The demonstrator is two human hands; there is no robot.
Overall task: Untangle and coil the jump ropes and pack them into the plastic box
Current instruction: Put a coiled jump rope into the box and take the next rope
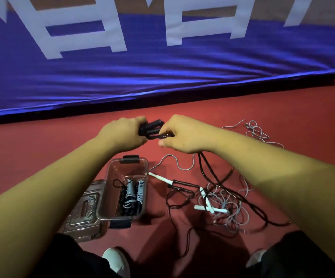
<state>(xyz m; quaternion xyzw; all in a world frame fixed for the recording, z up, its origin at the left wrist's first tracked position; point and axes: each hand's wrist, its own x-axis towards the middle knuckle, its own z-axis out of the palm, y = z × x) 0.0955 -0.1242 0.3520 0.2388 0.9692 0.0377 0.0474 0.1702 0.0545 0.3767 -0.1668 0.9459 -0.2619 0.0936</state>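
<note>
The left hand (122, 135) grips two black handles (151, 127) side by side, up in the air above the red floor (42, 147). The right hand (182, 135) pinches the black rope (204, 167) just beside the handles. The rest of that rope hangs down to the floor. It looks like the rope is being wound round the handles to make a neat bundle.

To do this well, hold the handles tight together so they do not slip apart. Lay each turn right next to the last one, snug but not too hard. Pull the rope up slowly, because its loose part runs into the messy pile (222, 205) of grey and black ropes on the right side of the floor. A fast tug could make a knot there. If it catches, stop and shake it free first.

The plastic box (107, 189) stands open on the floor below the arms, left of the pile and well back from the floor's far edge. A few wound ropes (131, 195) lie in its near end. Its lid (82, 217) lies just beside it on the left. The far end looks to have room for this bundle.
</note>
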